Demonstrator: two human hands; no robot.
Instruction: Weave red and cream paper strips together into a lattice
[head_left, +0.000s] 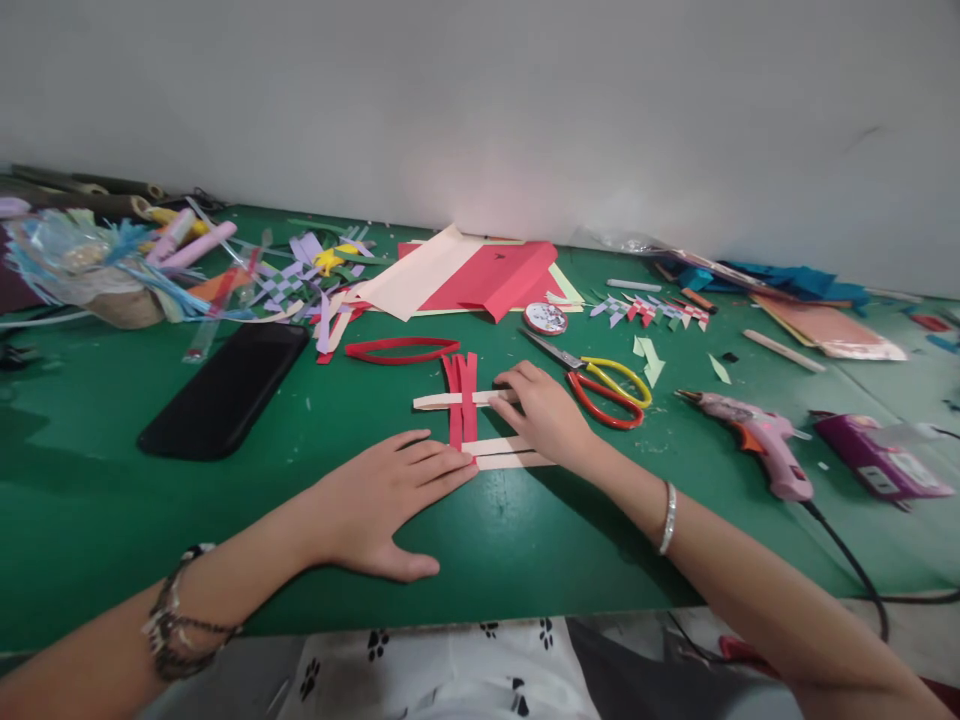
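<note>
Two upright red paper strips (469,385) cross pale cream paper strips (435,402) on the green table. My left hand (390,490) lies flat, thumb spread wide, its fingertips pressing on the lower end of the red strips. Over the right part of the upper cream strip, my right hand (544,410) has its thumb and fingers closed on that strip. Another cream strip (502,453), folded double, runs below, partly under my right hand. Just beyond lies a separate red paper strip (401,349) bent into a long loop. Scissors (600,380) with yellow and red handles rest right of my right hand.
A black phone (225,390) lies at left. Sheets of red and cream paper (480,275) are at the back, near a round red-rimmed tin (546,318). On the right are a pink glue gun (750,435) with its cable and a purple power strip (877,455).
</note>
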